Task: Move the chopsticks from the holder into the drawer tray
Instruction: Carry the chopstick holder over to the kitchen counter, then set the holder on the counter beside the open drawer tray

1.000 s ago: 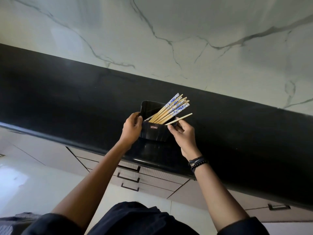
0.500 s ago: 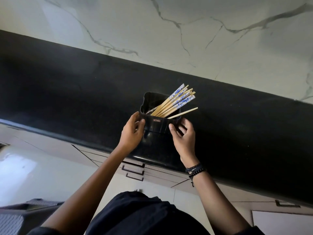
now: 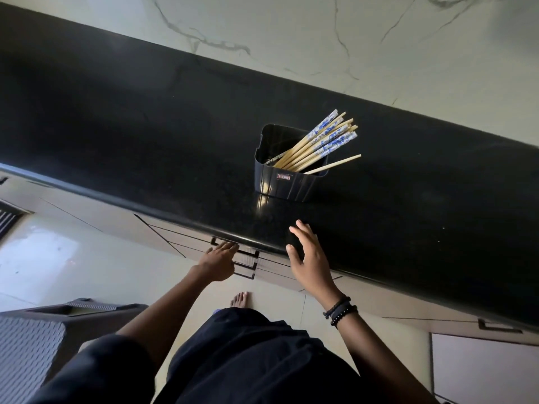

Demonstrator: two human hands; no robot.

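A black holder (image 3: 287, 182) stands on the black counter (image 3: 145, 135). In it lean several wooden chopsticks (image 3: 318, 144) with blue-patterned tops, pointing up to the right. My left hand (image 3: 218, 259) is below the counter edge, its fingers reaching to the dark handle (image 3: 248, 252) of the top drawer, which is closed. My right hand (image 3: 309, 252) hovers over the counter's front edge with fingers spread, holding nothing. No drawer tray shows.
More drawers with dark handles (image 3: 245, 271) sit below the top one. Another cabinet handle (image 3: 498, 326) is at the far right. A grey ribbed bin (image 3: 32, 342) stands on the floor at the lower left. A marble wall (image 3: 320, 33) backs the counter.
Both hands have let go of the holder and drawn back towards me. The left hand dropped to the top drawer's handle; the right hand now hovers open at the counter edge.
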